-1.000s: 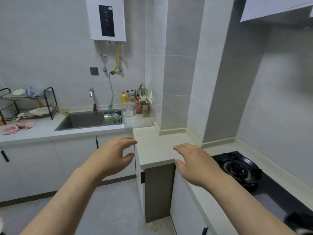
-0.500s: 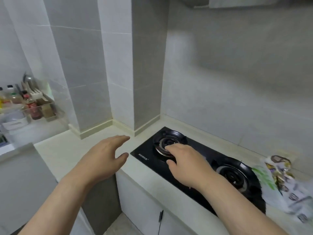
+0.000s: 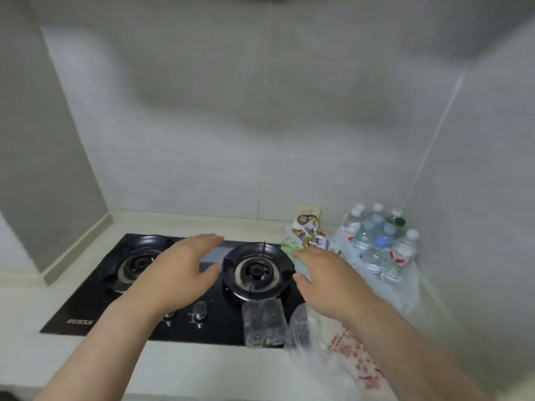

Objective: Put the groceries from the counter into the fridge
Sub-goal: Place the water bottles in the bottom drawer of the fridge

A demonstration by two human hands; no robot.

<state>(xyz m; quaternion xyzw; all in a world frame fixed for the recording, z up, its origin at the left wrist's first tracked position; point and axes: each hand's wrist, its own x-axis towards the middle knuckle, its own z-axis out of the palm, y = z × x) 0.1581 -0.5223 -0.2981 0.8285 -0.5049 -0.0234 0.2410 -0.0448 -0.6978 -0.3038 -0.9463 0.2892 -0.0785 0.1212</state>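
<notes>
Groceries lie on the pale counter (image 3: 202, 369) right of the stove. A shrink-wrapped pack of water bottles (image 3: 379, 241) stands in the back right corner. A bunch of small printed packets (image 3: 307, 231) leans by the wall beside it. A clear plastic bag with red print (image 3: 341, 354) lies at the front right, partly under my right forearm. My left hand (image 3: 179, 273) hovers over the stove with straight fingers, holding nothing. My right hand (image 3: 327, 279) reaches towards the packets, fingers relaxed and empty. No fridge is in view.
A black two-burner gas stove (image 3: 162, 287) fills the middle of the counter, with knobs (image 3: 199, 309) at its front. A clear wrapper (image 3: 263, 322) lies across its front right edge. Grey tiled walls close the back and right; a column juts out at the left.
My view has swung right, from the sink and counter corner to the stove and the groceries. Both hands stay raised and empty; the right one now nears the packets.
</notes>
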